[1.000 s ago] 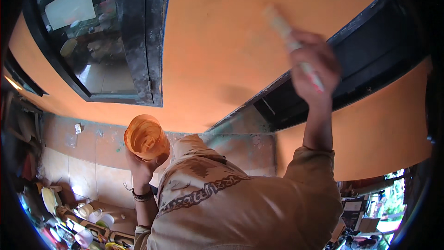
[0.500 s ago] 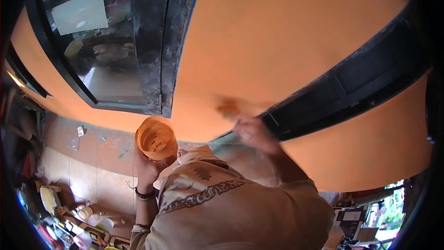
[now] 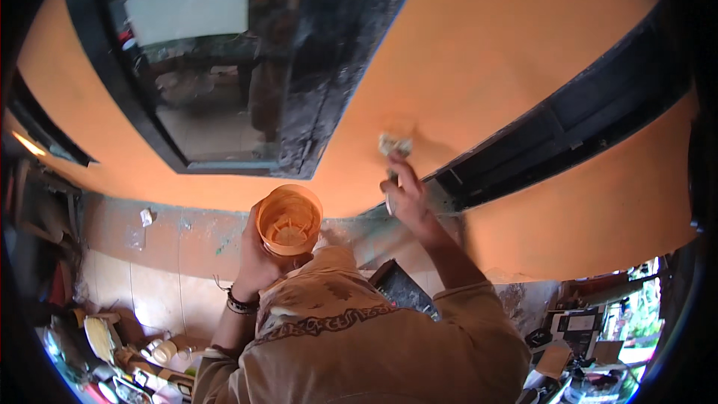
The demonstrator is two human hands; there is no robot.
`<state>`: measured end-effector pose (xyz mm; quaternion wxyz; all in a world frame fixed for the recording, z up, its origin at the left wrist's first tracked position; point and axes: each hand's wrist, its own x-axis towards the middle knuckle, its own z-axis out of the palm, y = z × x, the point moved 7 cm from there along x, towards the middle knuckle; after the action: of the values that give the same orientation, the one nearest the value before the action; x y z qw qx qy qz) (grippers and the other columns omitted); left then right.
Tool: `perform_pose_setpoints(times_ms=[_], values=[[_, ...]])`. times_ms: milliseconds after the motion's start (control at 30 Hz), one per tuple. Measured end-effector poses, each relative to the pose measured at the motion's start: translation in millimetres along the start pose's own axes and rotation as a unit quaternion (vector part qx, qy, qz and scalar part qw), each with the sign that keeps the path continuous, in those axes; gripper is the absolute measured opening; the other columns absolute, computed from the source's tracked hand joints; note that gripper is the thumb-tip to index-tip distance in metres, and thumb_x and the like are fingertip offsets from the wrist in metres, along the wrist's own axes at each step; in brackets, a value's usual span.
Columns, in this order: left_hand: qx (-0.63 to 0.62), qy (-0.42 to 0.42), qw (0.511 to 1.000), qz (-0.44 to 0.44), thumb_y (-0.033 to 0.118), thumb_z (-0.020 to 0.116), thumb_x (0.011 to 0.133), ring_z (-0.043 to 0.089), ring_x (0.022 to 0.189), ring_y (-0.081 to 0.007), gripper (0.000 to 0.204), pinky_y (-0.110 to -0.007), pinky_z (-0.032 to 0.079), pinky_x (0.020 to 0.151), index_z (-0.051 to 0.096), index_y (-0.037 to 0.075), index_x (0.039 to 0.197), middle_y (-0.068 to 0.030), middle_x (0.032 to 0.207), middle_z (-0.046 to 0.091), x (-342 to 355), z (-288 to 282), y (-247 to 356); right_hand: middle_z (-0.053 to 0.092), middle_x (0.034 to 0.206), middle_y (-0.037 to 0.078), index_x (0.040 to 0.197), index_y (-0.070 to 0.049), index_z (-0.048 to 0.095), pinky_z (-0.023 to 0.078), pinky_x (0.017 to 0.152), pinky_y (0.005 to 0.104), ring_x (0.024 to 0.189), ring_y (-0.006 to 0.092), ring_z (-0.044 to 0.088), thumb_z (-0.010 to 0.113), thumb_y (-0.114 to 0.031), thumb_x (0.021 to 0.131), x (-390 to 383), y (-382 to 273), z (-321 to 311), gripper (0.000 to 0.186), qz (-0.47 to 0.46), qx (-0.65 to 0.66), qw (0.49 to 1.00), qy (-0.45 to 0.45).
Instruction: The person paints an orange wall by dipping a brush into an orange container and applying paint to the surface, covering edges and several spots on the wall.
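Observation:
An orange paint cup (image 3: 290, 218) with a ribbed bottom sits in my left hand (image 3: 258, 263), tilted so its inside shows. Orange paint coats its inner walls. My right hand (image 3: 410, 198) is closed round the handle of a paintbrush (image 3: 394, 145). The brush head, pale and smeared with paint, is against or very close to the orange wall (image 3: 471, 52), between the dark window frame and the dark door. Whether the bristles touch the wall I cannot tell.
A dark-framed glass window (image 3: 217, 97) is at the left. To the right runs a dark panelled door (image 3: 561, 123). A black tray-like object (image 3: 404, 286) lies on the floor beside me. Clutter (image 3: 131, 359) fills the lower left; boxes (image 3: 580, 329) stand lower right.
My right hand and brush have moved up along the wall and slightly right. My view has shifted, so the cup and window appear further right. The black object has come into sight.

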<state>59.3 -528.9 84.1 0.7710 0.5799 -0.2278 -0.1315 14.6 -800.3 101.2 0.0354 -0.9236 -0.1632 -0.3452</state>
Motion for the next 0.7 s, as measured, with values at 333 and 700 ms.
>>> perform_pose_setpoints(times_ms=[333, 700], values=[[0.101, -0.080, 0.989, 0.068, 0.004, 0.088, 0.057, 0.048, 0.123, -0.0224, 0.098, -0.038, 0.041, 0.104, 0.032, 0.004, 0.137, -0.0118, 0.132, 0.047, -16, -41, 27, 0.067, 0.100, 0.013, 0.074, -0.003, 0.061, 0.052, 0.077, 0.0307, 0.092, 0.0233, 0.064, 0.063, 0.015, 0.067, 144, 19, -160, 0.020, 0.034, 0.063, 0.993, 0.099], [0.064, -0.074, 0.986, 0.135, 0.008, 0.088, 0.059, 0.049, 0.121, -0.0220, 0.094, -0.036, 0.040, 0.103, 0.032, 0.002, 0.136, -0.0136, 0.129, 0.048, 7, -16, 40, 0.063, 0.098, 0.013, 0.078, -0.004, 0.062, 0.053, 0.071, 0.0327, 0.087, 0.0305, 0.065, 0.068, 0.009, 0.067, 35, -26, -35, 0.018, 0.129, 0.074, 0.974, 0.169]])
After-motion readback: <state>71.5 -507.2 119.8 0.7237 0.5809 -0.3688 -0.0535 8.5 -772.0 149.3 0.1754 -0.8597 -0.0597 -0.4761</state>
